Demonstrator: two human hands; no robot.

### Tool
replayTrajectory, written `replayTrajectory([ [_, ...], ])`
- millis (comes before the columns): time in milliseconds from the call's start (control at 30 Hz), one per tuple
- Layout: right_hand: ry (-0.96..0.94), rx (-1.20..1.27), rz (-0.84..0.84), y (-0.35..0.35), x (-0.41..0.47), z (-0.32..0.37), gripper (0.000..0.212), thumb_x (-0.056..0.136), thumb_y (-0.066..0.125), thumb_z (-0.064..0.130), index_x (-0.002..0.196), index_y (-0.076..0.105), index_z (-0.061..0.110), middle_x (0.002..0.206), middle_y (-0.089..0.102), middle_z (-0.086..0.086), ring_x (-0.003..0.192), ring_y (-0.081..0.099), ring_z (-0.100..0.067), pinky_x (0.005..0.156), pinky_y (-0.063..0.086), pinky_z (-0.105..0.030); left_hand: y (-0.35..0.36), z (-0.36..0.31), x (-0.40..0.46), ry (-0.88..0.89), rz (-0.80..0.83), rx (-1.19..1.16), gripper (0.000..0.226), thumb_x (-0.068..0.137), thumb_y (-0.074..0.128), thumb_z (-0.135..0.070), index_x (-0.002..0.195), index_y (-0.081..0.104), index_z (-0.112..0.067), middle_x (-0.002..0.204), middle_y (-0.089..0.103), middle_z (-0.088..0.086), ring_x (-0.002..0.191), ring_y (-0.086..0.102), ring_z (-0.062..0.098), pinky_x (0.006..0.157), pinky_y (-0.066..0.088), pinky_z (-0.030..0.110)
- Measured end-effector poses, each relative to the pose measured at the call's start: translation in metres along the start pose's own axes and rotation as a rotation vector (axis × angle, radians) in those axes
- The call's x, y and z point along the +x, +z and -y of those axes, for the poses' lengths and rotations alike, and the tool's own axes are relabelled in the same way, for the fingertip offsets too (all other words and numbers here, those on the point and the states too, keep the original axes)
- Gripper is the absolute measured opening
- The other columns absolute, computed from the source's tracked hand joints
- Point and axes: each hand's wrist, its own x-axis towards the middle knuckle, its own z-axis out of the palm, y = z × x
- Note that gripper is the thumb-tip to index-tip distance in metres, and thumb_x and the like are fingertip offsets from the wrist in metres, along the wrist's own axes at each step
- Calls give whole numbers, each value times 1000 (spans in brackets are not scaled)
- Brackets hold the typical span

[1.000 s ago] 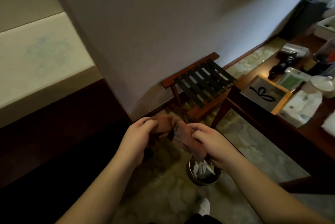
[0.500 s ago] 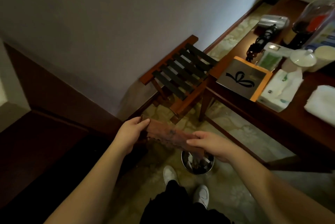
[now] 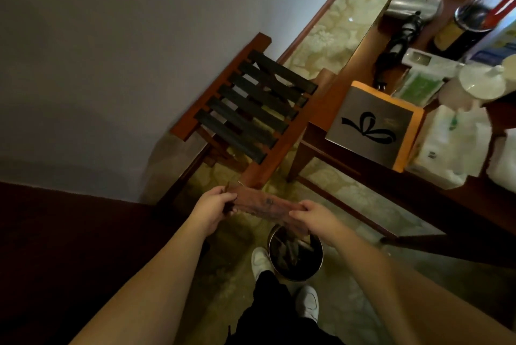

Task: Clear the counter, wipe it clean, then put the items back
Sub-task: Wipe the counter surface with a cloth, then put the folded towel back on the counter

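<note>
Pinching a reddish-brown cloth (image 3: 268, 206) taut — left hand (image 3: 213, 209), right hand (image 3: 314, 219) each grip an end.

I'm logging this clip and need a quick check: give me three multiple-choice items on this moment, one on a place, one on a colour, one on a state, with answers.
1. Where is the small bin?
A. On the counter
B. On the floor under the cloth
C. On the luggage rack

2. What colour is the ribbon drawn on the box?
A. Black
B. Red
C. White

3. How is the cloth held?
A. Balled in one hand
B. Lying on the counter
C. Stretched between both hands

Answers:
1 B, it stands beside the person's shoes.
2 A, a black bow on grey.
3 C, left hand and right hand each grip an end.
</note>
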Motion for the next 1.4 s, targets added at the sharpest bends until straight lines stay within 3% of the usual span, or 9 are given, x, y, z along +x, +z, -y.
replayTrajectory([
  [67, 48, 16, -32, 2, 34, 1, 43, 90, 61, 32, 130, 55, 18, 116, 65, 0, 97, 62, -14, 77, 50, -26, 3, -6, 35, 11, -14, 10, 31, 94, 56, -4, 125, 55, -2, 97, 64, 15, 63, 57, 20, 50, 48, 24],
  [233, 137, 73, -73, 10, 110, 7, 52, 90, 61, 36, 137, 46, 23, 131, 56, -1, 113, 57, -22, 96, 49, -38, 6, -11, 117, 84, -88, 174, 15, 93, 58, -15, 106, 65, -16, 102, 71, 8, 93, 67, 24, 85, 55, 40],
  [433, 113, 57, -158, 20, 176, -7, 41, 86, 60, 42, 123, 56, 26, 119, 63, 1, 105, 60, -21, 90, 52, -41, 13, -10, 192, 160, -156, 322, 8, 93, 58, -21, 99, 63, -23, 95, 70, -1, 94, 66, 22, 91, 53, 44],
  [567, 140, -112, -232, 26, 198, -18, 41, 93, 56, 34, 129, 53, 14, 123, 60, -7, 109, 57, -25, 79, 39, -25, 28, 2, 220, 170, -198, 483, 20, 95, 55, -20, 115, 60, -18, 101, 64, -1, 101, 63, 24, 85, 51, 35],
  [800, 344, -380, -277, 37, 193, -14, 43, 93, 54, 35, 130, 46, 15, 127, 52, -10, 115, 53, -30, 84, 44, -35, 32, 17, 220, 43, -179, 754, 53, 92, 62, -24, 137, 41, -6, 133, 49, 15, 116, 53, 33, 82, 45, 37],
  [900, 311, -471, -227, 38, 172, -6, 36, 93, 52, 29, 127, 52, 17, 126, 53, -8, 111, 55, -26, 87, 47, -34, 22, 11, 200, 18, -161, 738, 46, 93, 59, -25, 133, 47, -6, 128, 51, 14, 109, 55, 30, 81, 45, 36],
  [1067, 257, -431, -141, 37, 118, 13, 30, 96, 47, 29, 122, 57, 16, 117, 59, -6, 105, 57, -23, 91, 49, -35, 12, 3, 149, 2, -74, 601, 34, 97, 51, -25, 127, 54, -8, 80, 51, -5, 67, 46, 10, 59, 38, 26],
  [1200, 124, -482, -200, 31, 66, 24, 29, 97, 44, 28, 120, 60, 21, 105, 64, 0, 95, 60, -17, 80, 51, -30, 14, -5, 99, 30, -53, 456, 31, 97, 52, -24, 125, 57, -12, 85, 56, -2, 72, 51, 12, 74, 43, 30],
  [1400, -41, -429, -224, 0, -10, 43, 24, 96, 46, 31, 116, 59, 28, 108, 62, 4, 93, 59, -12, 83, 52, -32, 24, -21, 30, 125, 56, 521, 14, 97, 51, -27, 106, 60, -22, 88, 62, 2, 66, 55, 15, 55, 41, 26],
])
